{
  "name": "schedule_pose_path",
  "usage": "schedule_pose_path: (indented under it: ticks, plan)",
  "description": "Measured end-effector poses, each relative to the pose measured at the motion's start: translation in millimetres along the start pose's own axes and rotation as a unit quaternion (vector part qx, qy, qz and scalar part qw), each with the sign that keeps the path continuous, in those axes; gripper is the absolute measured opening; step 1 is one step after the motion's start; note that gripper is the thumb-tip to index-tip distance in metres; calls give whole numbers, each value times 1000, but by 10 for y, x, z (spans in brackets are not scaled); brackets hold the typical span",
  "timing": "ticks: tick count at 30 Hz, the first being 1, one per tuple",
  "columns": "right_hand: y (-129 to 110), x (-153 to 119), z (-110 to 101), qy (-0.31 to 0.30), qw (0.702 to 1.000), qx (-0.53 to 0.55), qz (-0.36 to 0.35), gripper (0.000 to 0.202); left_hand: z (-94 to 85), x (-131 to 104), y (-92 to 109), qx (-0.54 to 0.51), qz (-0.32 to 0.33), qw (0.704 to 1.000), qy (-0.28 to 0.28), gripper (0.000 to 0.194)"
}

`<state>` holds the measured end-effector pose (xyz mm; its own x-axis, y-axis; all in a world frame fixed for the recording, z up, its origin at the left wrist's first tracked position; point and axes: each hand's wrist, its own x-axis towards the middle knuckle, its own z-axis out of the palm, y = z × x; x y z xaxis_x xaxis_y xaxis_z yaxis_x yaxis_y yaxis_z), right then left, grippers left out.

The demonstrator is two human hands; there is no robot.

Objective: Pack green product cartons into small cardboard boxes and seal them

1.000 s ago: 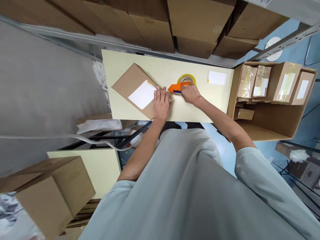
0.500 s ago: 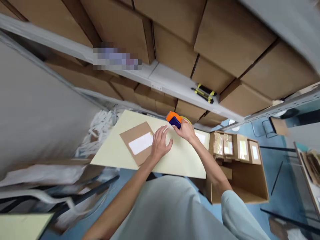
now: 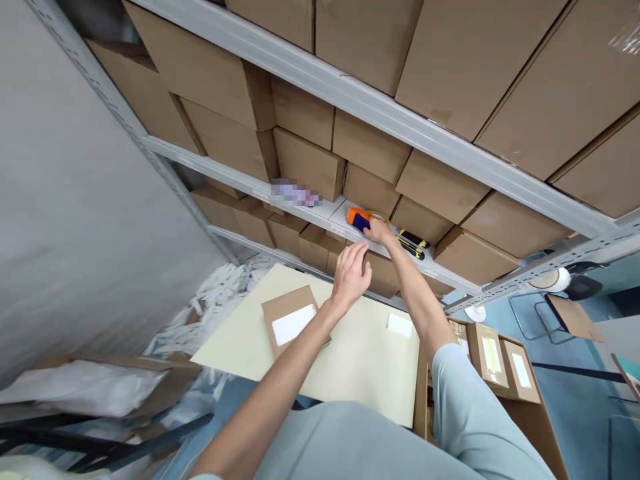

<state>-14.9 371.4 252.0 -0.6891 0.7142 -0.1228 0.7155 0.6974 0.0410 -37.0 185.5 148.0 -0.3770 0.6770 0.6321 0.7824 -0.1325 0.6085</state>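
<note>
My right hand (image 3: pixel 379 230) grips an orange and dark blue tape dispenser (image 3: pixel 358 219) at the grey metal shelf (image 3: pixel 336 212); whether the dispenser rests on the shelf I cannot tell. Part of a yellow-rimmed tape roll (image 3: pixel 380 216) shows behind my fingers. Just right of that hand, black and yellow utility knives (image 3: pixel 412 245) lie on the shelf. My left hand (image 3: pixel 351 273) is raised over the table's far side, fingers apart, holding nothing. Below it, a cardboard box (image 3: pixel 283 310) with a white label (image 3: pixel 293 324) lies on the pale yellow table (image 3: pixel 360 373), partly behind my left forearm.
Brown cartons (image 3: pixel 370 143) fill the shelves ahead. A white slip (image 3: pixel 399 325) lies on the table's right side. An open carton (image 3: pixel 537 417) holding several labelled boxes stands at the right. White scrap (image 3: pixel 215 300) is heaped on the left, beside the grey wall (image 3: pixel 100 220).
My right hand has carried the tape dispenser from above the table up to the shelf. My left hand has moved forward, away from the labelled box. The view has tilted upward.
</note>
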Motion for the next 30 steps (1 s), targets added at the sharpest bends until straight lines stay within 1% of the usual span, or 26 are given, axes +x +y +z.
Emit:
schedule_pose_path:
  ticks: [2, 4, 5, 6, 7, 8, 9, 10, 11, 12, 13, 15, 16, 17, 18, 20, 22, 23, 25, 28, 30]
  plan:
    - [7, 79, 75, -7, 1000, -1, 5, 35, -33, -298, -34, 6, -15, 1000, -15, 55]
    - [32, 132, 185, 12, 1000, 8, 11, 42, -62, -646, -129, 15, -43, 998, -38, 52]
    - [51, 141, 271, 39, 999, 16, 9, 46, -81, -838, -196, 20, -61, 997, -52, 50]
    - [74, 131, 391, 90, 995, 30, 9, 50, -104, -1044, -273, 26, -82, 994, -68, 49]
    - [97, 95, 554, 155, 986, 53, -14, 56, -132, -1265, -355, 33, -106, 990, -84, 48]
    - [116, 24, 767, 215, 972, 82, -54, 62, -167, -1499, -439, 43, -132, 985, -101, 48]
    - [124, -91, 1028, 253, 958, 109, -85, 67, -207, -1744, -518, 54, -161, 979, -117, 48]
    - [114, -257, 1331, 270, 948, 136, -96, 70, -252, -1992, -587, 65, -188, 971, -134, 49]
    - [79, -475, 1662, 268, 945, 164, -90, 73, -300, -2234, -641, 76, -213, 962, -151, 50]
    - [15, -743, 2004, 248, 946, 195, -71, 74, -350, -2462, -678, 86, -233, 954, -170, 52]
    - [-79, -1050, 2342, 215, 948, 230, -44, 73, -399, -2663, -699, 94, -248, 946, -189, 53]
    - [-332, -1720, 2945, 124, 943, 309, 22, 72, -483, -2959, -705, 101, -261, 933, -228, 55]
    - [-473, -2050, 3193, 78, 932, 349, 54, 71, -511, -3046, -702, 103, -261, 927, -248, 57]
    - [-610, -2356, 3398, 33, 918, 386, 86, 70, -529, -3093, -703, 104, -258, 923, -268, 58]
    - [-736, -2627, 3560, -9, 901, 418, 114, 70, -533, -3105, -713, 106, -254, 918, -286, 59]
    - [-939, -3036, 3766, -82, 866, 468, 157, 70, -509, -3058, -766, 115, -244, 910, -315, 63]
    - [-1083, -3255, 3848, -126, 836, 505, 174, 71, -456, -2977, -857, 126, -236, 905, -332, 69]
    - [-1143, -3299, 3860, -136, 824, 522, 174, 71, -425, -2943, -909, 130, -234, 903, -335, 72]
    - [-1255, -3286, 3866, -137, 803, 558, 158, 74, -369, -2911, -1006, 133, -231, 903, -337, 77]
    - [-1402, -3117, 3921, -106, 764, 623, 133, 88, -320, -2949, -1106, 130, -232, 905, -332, 81]
    - [-1459, -2972, 4009, -80, 735, 659, 137, 96, -308, -2997, -1144, 122, -233, 907, -329, 83]
